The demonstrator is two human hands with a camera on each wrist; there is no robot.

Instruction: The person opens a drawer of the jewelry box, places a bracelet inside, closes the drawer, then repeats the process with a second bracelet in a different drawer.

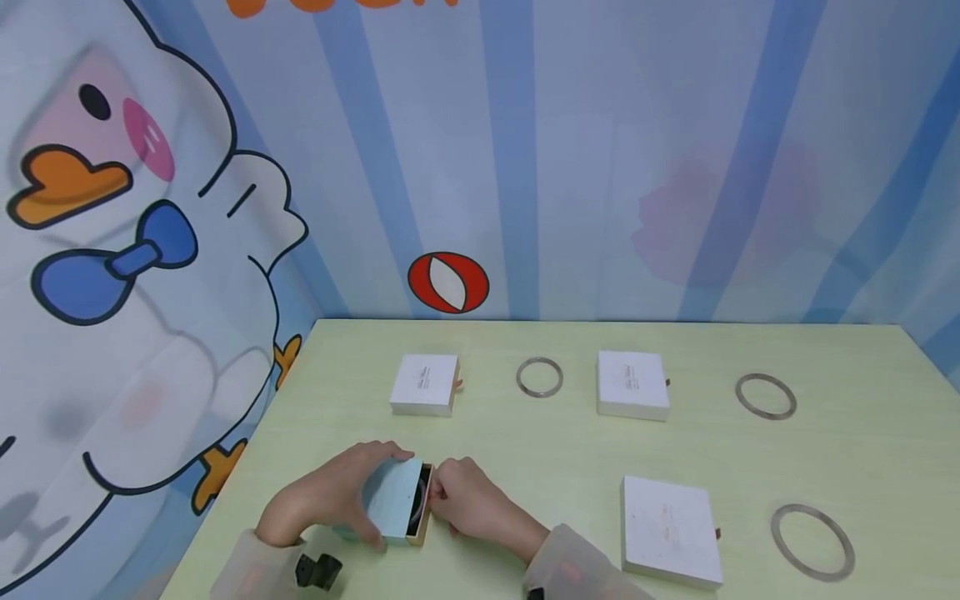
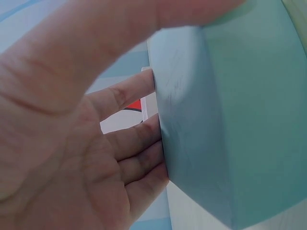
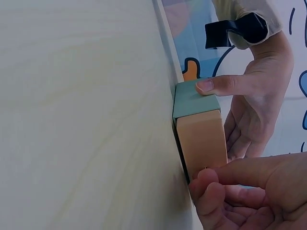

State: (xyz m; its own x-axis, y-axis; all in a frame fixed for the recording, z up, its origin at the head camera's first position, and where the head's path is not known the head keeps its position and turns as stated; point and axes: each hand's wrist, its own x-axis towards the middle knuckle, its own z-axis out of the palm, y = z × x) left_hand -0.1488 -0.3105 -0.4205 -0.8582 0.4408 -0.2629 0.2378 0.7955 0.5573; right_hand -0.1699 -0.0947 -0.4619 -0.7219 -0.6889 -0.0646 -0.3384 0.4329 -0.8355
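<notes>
A light blue drawer box (image 1: pixel 392 500) lies on the table in front of me, its tan inner drawer (image 3: pixel 204 141) slid partly out to the right. Inside the dark opening, part of a grey bangle (image 1: pixel 421 498) shows. My left hand (image 1: pixel 337 490) grips the blue sleeve, thumb on the near side and fingers on the far side; the left wrist view has the sleeve (image 2: pixel 192 120) between them. At the drawer's end face, my right hand (image 1: pixel 480 507) pinches the small pull tab, which its fingertips (image 3: pixel 209 176) mostly hide.
Two white boxes (image 1: pixel 424 384) (image 1: pixel 632 384) stand along the back, with a bangle (image 1: pixel 539 359) between them and another bangle (image 1: pixel 765 376) farther right. A larger white box (image 1: pixel 671 529) and a bangle (image 1: pixel 847 550) lie at the front right. A printed wall (image 1: pixel 585 167) rises behind the table.
</notes>
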